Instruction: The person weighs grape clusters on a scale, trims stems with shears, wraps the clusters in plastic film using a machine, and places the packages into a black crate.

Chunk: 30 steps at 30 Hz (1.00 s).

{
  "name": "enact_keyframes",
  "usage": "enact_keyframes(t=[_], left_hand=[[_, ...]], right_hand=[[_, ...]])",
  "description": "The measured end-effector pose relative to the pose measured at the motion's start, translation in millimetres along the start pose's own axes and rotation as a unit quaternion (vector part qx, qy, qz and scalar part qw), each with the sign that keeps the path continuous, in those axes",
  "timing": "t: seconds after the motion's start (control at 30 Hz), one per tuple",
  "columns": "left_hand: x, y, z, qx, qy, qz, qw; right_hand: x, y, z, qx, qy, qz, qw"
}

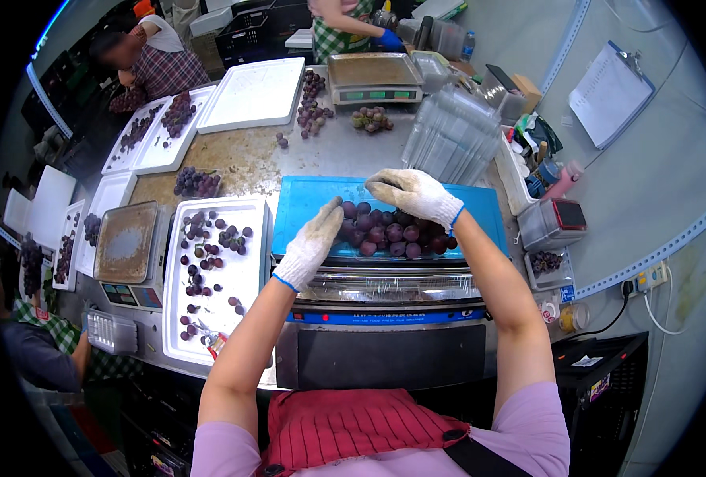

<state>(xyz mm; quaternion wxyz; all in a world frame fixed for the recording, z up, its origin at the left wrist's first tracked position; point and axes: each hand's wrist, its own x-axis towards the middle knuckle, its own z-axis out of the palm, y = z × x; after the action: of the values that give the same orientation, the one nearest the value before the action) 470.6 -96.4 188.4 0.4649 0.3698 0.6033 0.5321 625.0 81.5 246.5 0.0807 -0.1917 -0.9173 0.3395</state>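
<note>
With the left hand [312, 245] and right hand [413, 193] resting flat and holding nothing on the heaped grape tray [385, 235] at frame centre, loose grapes could roll off onto the blue wrapping plate [313, 199].

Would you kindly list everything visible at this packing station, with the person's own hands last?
tray of grapes: one, dark purple, on the blue surface
white trays: several, some with loose grapes, left and far side
weighing scales: two, steel-topped, left and far centre
clear punnets: one stack, far right
clipboard: one, on the right wall
co-workers: three, at the table edges
left hand: white glove, at the tray's left end
right hand: white glove, over the grapes
</note>
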Motion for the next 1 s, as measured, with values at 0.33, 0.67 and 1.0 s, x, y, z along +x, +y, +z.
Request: enact_keyframes(t=[0.33, 0.67, 1.0], left_hand=[[-0.7, 5.8, 2.3, -0.152, -0.023, -0.016, 0.988], [3.2, 13.6, 9.2, -0.061, -0.024, 0.002, 0.998], [5.8, 3.0, 3.7, 0.184, -0.049, 0.059, 0.98]], right_hand=[[-5.7, 0.2, -6.2, 0.015, 0.008, 0.021, 1.0], [-13.1, -14.9, -3.5, -0.043, 0.006, -0.014, 0.999], [12.7, -11.9, 20.1, -0.029, -0.013, -0.051, 0.998]])
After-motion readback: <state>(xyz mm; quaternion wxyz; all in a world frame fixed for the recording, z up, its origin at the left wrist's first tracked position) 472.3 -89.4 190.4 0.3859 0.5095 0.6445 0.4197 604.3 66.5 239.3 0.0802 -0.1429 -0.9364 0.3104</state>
